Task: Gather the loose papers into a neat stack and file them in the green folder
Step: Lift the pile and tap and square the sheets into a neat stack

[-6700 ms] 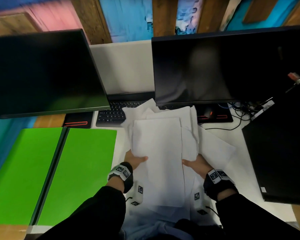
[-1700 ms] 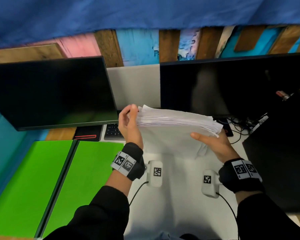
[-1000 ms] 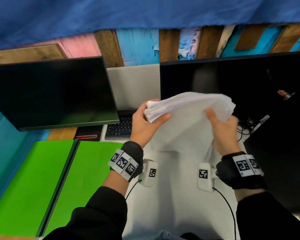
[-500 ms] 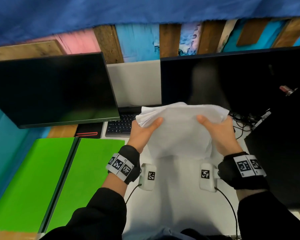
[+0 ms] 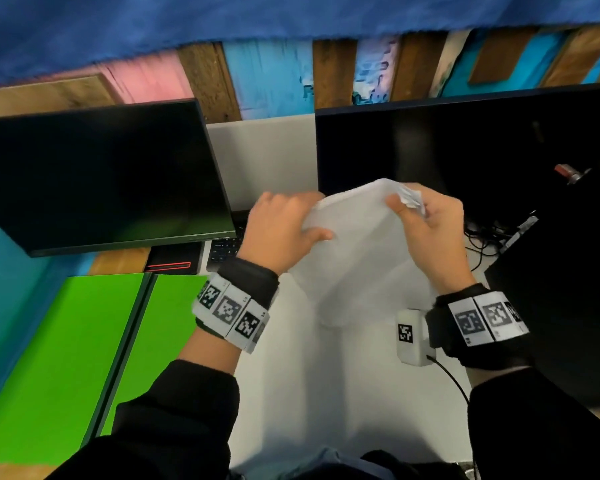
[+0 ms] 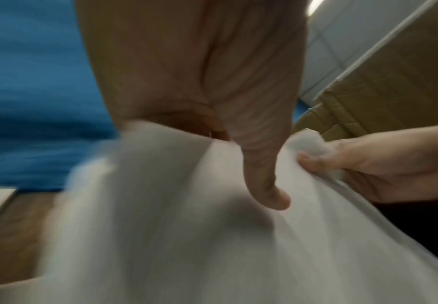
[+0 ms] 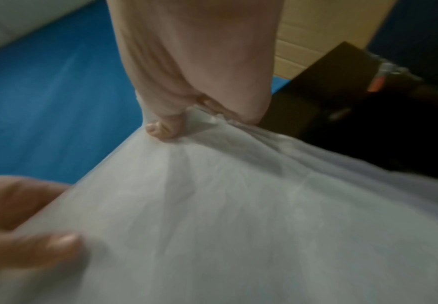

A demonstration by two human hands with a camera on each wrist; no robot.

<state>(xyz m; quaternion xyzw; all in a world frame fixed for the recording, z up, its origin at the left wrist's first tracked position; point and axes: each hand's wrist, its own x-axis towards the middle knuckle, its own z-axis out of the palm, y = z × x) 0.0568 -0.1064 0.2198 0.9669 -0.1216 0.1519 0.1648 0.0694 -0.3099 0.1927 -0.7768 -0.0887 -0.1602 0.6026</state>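
Both hands held the stack of papers [image 5: 355, 244] up off the desk: the left hand [image 5: 278, 230] gripped its upper left corner, thumb pressed on the near face and fingers curled behind, while the right hand [image 5: 430, 233] pinched the upper right corner, where a few sheet ends stuck out crumpled above the thumb. The sheets hung down from the two grips, bowed and blurred, their lower edge close above the white desk [image 5: 326, 393]. Behind rose a wall of painted wooden planks in pink, blue and brown, with blue cloth across the top of the head view. At ten o'clock of the hands stood a dark monitor [image 5: 97, 174], at one o'clock a second monitor [image 5: 465, 147], and between them a keyboard [image 5: 227, 242] partly hidden by the left hand. Cables [image 5: 482, 237] lay at three o'clock beside a black case [image 5: 568, 306]. The green folder [image 5: 84, 358] lay open and flat at eight o'clock, well apart from the papers.
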